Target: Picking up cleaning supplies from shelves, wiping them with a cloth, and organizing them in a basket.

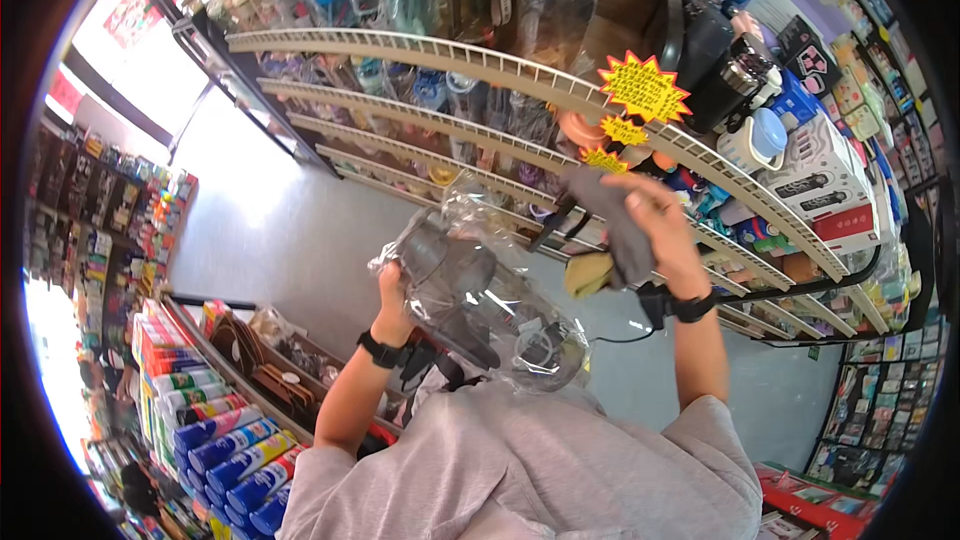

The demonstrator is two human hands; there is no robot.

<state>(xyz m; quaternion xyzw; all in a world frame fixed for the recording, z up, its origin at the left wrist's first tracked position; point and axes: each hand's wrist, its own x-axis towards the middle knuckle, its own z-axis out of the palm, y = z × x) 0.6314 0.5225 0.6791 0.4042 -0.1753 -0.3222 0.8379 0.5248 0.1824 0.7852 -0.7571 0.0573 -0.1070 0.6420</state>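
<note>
My left hand point(391, 305) grips the side of a large dark-tinted plastic bottle point(480, 292), which is wrapped in a loose clear plastic bag point(559, 349). The bottle lies tilted in front of my chest, and glare on the bag hides some of its details. To the right, my right hand point(664, 229) holds a folded grey cloth point(626, 232), slightly blurred. An olive-yellow cloth part point(589, 274) hangs below the grey one. Cloth and bottle are apart. Each wrist wears a black strap.
A shelving rack with white wire-edged shelves point(420, 45) runs across ahead, full of bagged bottles and cups. Yellow starburst price tags point(645, 86) hang from it. Boxed goods point(814, 180) stand at its right end. Several spray cans point(240, 457) fill a low stand at left. Grey floor point(247, 240) lies between.
</note>
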